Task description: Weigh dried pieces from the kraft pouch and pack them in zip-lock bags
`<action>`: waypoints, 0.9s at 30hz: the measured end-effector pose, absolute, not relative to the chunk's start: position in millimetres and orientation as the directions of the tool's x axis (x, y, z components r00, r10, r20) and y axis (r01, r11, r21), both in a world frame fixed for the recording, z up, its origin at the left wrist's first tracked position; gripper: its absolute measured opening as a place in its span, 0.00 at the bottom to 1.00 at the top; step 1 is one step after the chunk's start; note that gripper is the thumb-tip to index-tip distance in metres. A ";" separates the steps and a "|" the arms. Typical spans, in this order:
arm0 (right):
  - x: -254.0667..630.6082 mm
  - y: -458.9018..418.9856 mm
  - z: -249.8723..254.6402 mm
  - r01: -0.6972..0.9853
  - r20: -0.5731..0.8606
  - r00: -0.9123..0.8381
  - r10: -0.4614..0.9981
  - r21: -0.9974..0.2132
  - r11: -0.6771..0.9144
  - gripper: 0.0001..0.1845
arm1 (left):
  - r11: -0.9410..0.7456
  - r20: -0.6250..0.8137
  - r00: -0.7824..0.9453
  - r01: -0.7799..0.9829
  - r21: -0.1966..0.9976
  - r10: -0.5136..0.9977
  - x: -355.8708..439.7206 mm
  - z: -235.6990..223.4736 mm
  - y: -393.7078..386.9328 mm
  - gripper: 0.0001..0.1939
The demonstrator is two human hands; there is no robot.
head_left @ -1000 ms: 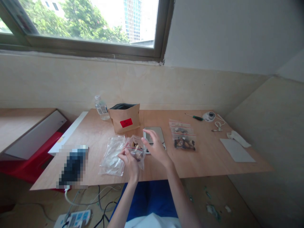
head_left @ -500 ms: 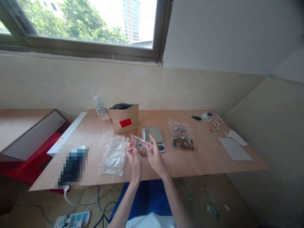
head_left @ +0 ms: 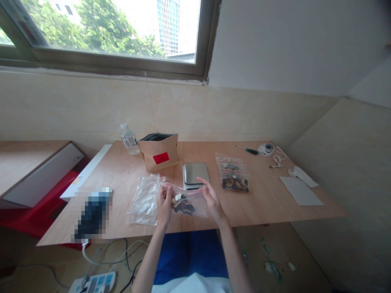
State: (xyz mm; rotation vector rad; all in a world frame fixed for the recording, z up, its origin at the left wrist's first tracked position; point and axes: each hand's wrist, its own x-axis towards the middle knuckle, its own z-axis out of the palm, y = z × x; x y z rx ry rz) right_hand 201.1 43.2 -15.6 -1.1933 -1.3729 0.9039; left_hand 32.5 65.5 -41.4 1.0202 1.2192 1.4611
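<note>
Between my hands a clear zip bag with a red seal strip is stretched out flat. Dark brown dried pieces and a small white label show inside it. My left hand pinches the bag's upper left corner. At the upper right corner, my right hand grips the edge between thumb and fingers, its index finger pointing out. Just behind the bag sits a kitchen scale with a metal plate, its front partly hidden. Left of my left hand lies a pile of clear plastic bags.
A brown paper pouch stands open near a water bottle. Filled zip bags lie right of the scale. Farther right are a screwdriver, a white camera and a white sheet. A blurred dark object is at left.
The bag was bunched up between my close hands. Now my hands are farther apart, and the bag is spread wide and lower, showing its seal strip and contents.
</note>
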 end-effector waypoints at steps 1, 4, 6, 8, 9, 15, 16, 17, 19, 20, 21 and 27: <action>202.9 44.6 -17.7 0.171 0.212 0.085 0.974 -0.966 0.195 0.24 | -0.058 0.031 -0.224 -0.116 0.992 0.974 33.4 -42.7 64.8 0.16; 206.9 49.9 -23.5 0.069 0.129 0.177 0.976 -0.991 0.118 0.25 | -0.099 0.102 -0.235 0.027 0.995 0.967 35.4 -46.4 64.4 0.15; 208.7 53.9 -28.3 0.002 0.088 0.229 0.970 -0.996 0.090 0.27 | -0.117 0.133 -0.231 0.081 0.990 0.964 36.2 -49.3 65.3 0.15; 210.0 57.3 -35.2 -0.067 0.047 0.240 0.970 -0.996 0.065 0.28 | -0.111 0.130 -0.236 0.091 0.990 0.963 36.8 -52.7 66.3 0.15; 210.7 58.5 -39.7 -0.090 0.032 0.230 0.973 -0.994 0.054 0.28 | -0.104 0.123 -0.245 0.086 0.991 0.962 37.2 -54.6 66.7 0.15; 211.2 58.0 -71.7 -0.129 -0.032 0.198 0.980 -0.992 -0.006 0.22 | -0.091 0.112 -0.296 0.083 0.992 0.948 41.5 -69.0 66.1 0.16; 211.0 57.3 -75.5 -0.145 -0.051 0.224 0.973 -0.989 -0.019 0.21 | -0.088 0.107 -0.288 0.078 0.993 0.952 42.0 -71.3 65.7 0.16; 211.0 56.7 -78.5 -0.159 -0.071 0.254 0.965 -0.987 -0.031 0.21 | -0.083 0.099 -0.276 0.068 0.994 0.956 42.1 -73.4 65.4 0.16; 211.9 56.1 -81.9 -0.181 -0.106 0.307 0.946 -0.982 -0.052 0.21 | -0.072 0.080 -0.244 0.043 0.996 0.966 41.0 -76.6 65.2 0.16; 212.9 56.0 -82.7 -0.188 -0.120 0.329 0.937 -0.980 -0.060 0.21 | -0.067 0.073 -0.230 0.034 0.997 0.970 39.7 -77.6 65.2 0.16; 214.1 55.9 -83.2 -0.193 -0.129 0.349 0.928 -0.979 -0.064 0.21 | -0.063 0.068 -0.212 0.030 0.998 0.975 38.1 -78.2 65.2 0.16; 220.1 56.5 -85.9 -0.131 -0.065 0.373 0.925 -0.991 -0.017 0.20 | -0.067 0.081 -0.172 0.084 0.994 0.982 30.6 -76.6 65.6 0.17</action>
